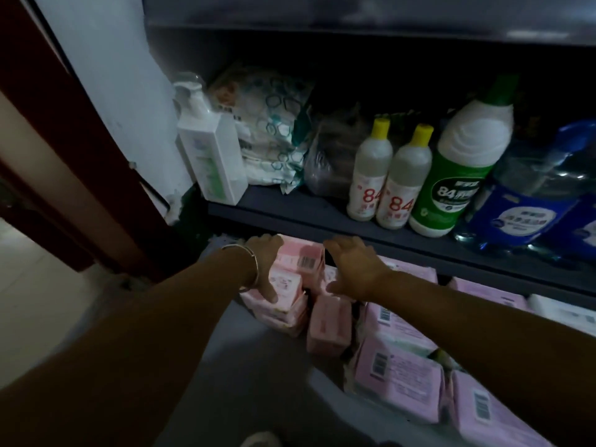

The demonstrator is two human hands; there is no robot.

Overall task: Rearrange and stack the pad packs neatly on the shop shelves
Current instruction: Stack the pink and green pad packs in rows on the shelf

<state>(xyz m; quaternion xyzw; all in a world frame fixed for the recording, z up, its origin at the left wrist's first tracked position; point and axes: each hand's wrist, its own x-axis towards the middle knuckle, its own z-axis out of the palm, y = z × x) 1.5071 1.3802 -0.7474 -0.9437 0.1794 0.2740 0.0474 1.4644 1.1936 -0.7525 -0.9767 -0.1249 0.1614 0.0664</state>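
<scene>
Pad packs in pink wrappers [292,285] sit stacked on the lower shelf [264,382], just under the front lip of the shelf above. The left hand [266,269], with a metal bangle [253,262] at its wrist, lies against the left side of this small stack, thumb pressed down its front face and fingers reaching over the top toward the back, so it grips the stack from the side. The right hand [353,267] hovers beside the stack on its right, palm down, fingers spread and relaxed, holding nothing; whether the fingertips touch a pack cannot be told. One pink pack [329,327] stands apart just in front of the right hand. Larger lilac packs [400,379] with barcodes lie in a row to the right on the same shelf. On the upper shelf [290,211] stand a white pump bottle [209,150], patterned soft packs [271,130], two yellow-capped bottles [383,175], a green-labelled bottle [458,169] and a blue-labelled jug [529,201].
</scene>
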